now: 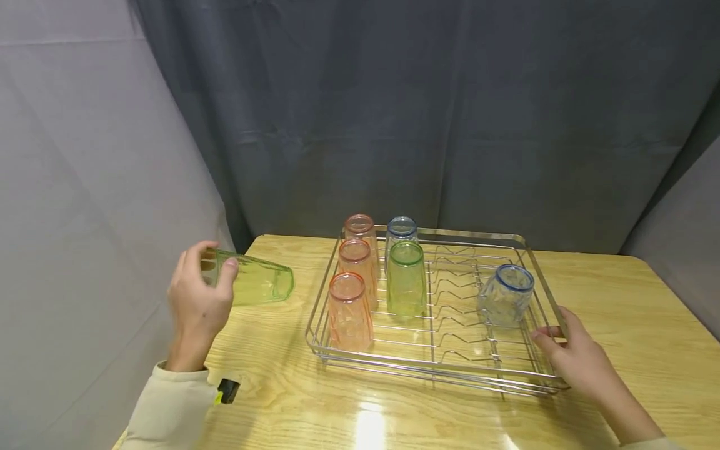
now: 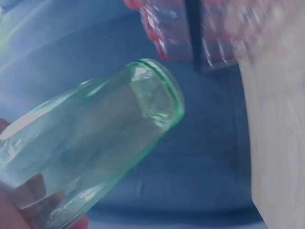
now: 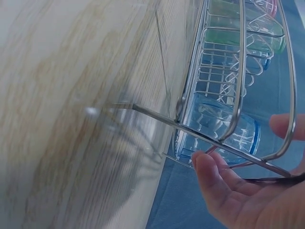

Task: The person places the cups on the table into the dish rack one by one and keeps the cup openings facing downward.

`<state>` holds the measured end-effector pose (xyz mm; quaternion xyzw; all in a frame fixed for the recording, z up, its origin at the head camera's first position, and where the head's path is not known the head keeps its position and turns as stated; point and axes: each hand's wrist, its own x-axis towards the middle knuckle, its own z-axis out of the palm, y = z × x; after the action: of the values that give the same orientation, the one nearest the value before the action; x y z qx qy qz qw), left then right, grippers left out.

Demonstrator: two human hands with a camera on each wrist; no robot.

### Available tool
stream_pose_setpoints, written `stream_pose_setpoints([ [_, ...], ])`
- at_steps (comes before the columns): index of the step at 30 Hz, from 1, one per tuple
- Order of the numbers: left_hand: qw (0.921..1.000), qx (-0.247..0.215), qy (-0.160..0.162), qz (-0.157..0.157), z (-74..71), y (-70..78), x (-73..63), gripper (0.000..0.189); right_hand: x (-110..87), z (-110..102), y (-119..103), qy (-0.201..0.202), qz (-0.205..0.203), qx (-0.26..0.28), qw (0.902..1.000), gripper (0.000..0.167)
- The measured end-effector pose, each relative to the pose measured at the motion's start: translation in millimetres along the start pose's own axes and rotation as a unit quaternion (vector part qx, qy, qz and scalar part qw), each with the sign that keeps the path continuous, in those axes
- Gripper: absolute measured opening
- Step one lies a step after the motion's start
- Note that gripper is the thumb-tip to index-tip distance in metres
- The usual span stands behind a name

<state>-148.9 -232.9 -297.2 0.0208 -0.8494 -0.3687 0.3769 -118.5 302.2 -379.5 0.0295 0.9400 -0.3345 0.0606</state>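
Observation:
My left hand holds a clear green glass by one end, thumb on the near side and fingers round the far side. The glass lies nearly sideways in the air, left of the wire dish rack, its free end towards the rack. In the left wrist view the green glass crosses the picture at a slant. My right hand grips the rack's right side near the front corner. The right wrist view shows the right hand with thumb and fingers on either side of the wire.
In the rack, three orange-pink glasses stand along the left. Beside them are a green glass and a blue-rimmed glass behind it. Another blue-rimmed glass leans at the right. A dark curtain hangs behind the wooden table.

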Motion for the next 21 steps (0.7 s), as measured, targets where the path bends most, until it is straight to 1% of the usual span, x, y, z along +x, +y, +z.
stream_pose_setpoints([
  [2,0.9992,-0.034,0.013,0.015,-1.2,8.8,-4.3,0.036,-0.3,-1.1,0.2,-0.003,-0.001,0.002,1.0000,0.089],
  [4,0.9965,-0.073,0.022,0.035,-1.0,17.6,-9.7,0.036,-0.5,-2.2,0.0,-0.004,-0.003,0.001,1.0000,0.089],
  [6,0.9910,-0.116,0.022,0.063,0.6,27.3,-16.2,0.038,-0.3,-3.2,-0.7,-0.004,-0.005,0.000,1.0000,0.089],
  [8,0.9828,-0.162,0.018,0.087,3.8,37.8,-22.9,0.038,0.3,-4.2,-1.5,-0.004,-0.009,-0.001,0.9999,0.089],
  [11,0.9687,-0.223,-0.001,0.109,12.0,52.9,-33.0,0.039,1.7,-4.8,-2.5,-0.001,-0.016,-0.003,0.9999,0.088],
  [14,0.9557,-0.269,-0.026,0.116,24.0,66.0,-43.1,0.040,2.8,-4.9,-1.9,0.001,-0.016,-0.007,0.9999,0.088],
  [16,0.9479,-0.291,-0.044,0.122,32.4,74.2,-50.5,0.041,2.9,-4.8,-0.6,-0.002,-0.014,-0.010,0.9999,0.088],
  [19,0.9354,-0.317,-0.070,0.141,43.9,85.0,-61.2,0.042,2.9,-4.2,0.9,-0.009,-0.010,-0.012,0.9998,0.089],
  [21,0.9298,-0.325,-0.085,0.150,49.8,91.0,-67.2,0.043,2.8,-3.3,1.6,-0.011,-0.010,-0.012,0.9998,0.089],
])
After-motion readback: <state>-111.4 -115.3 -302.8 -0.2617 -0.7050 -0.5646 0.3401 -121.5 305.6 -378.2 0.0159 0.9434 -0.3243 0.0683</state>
